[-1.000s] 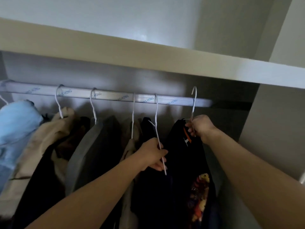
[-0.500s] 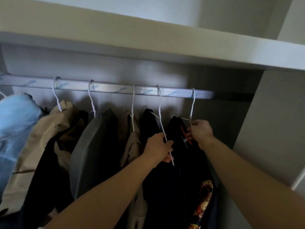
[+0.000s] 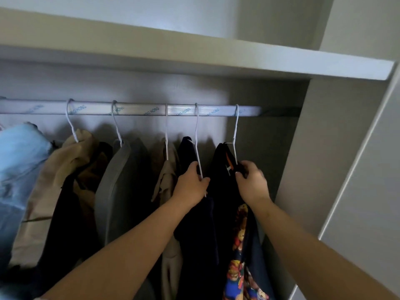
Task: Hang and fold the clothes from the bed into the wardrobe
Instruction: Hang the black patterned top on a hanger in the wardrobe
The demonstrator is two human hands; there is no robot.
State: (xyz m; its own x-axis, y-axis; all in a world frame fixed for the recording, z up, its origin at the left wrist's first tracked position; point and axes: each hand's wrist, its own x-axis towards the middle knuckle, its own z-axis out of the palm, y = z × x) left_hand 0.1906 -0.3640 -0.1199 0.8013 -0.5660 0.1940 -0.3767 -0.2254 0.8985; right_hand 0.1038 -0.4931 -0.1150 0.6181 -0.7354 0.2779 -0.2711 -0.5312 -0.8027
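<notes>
A silver rail [image 3: 138, 109] runs across the wardrobe with several white wire hangers hooked on it. At the right end, a white hanger [image 3: 235, 128] carries a dark shirt with a colourful cartoon print [image 3: 238, 241]. My right hand [image 3: 252, 181] pinches the dark collar of that shirt just under the hanger's neck. My left hand [image 3: 190, 184] grips the sloping arm of the neighbouring white hanger [image 3: 197, 144], which carries a dark navy garment [image 3: 199, 234].
Further left on the rail hang a beige garment [image 3: 167, 182], a grey one [image 3: 116, 187], a tan and black one [image 3: 65, 180] and a light blue one [image 3: 19, 165]. A white shelf [image 3: 194, 55] lies above; the wardrobe's side panel [image 3: 324, 159] stands right of the hands.
The right-end hanger went from above the rail to hooked on it. My right hand slid down from its neck to the shirt's collar. My left hand kept its grip.
</notes>
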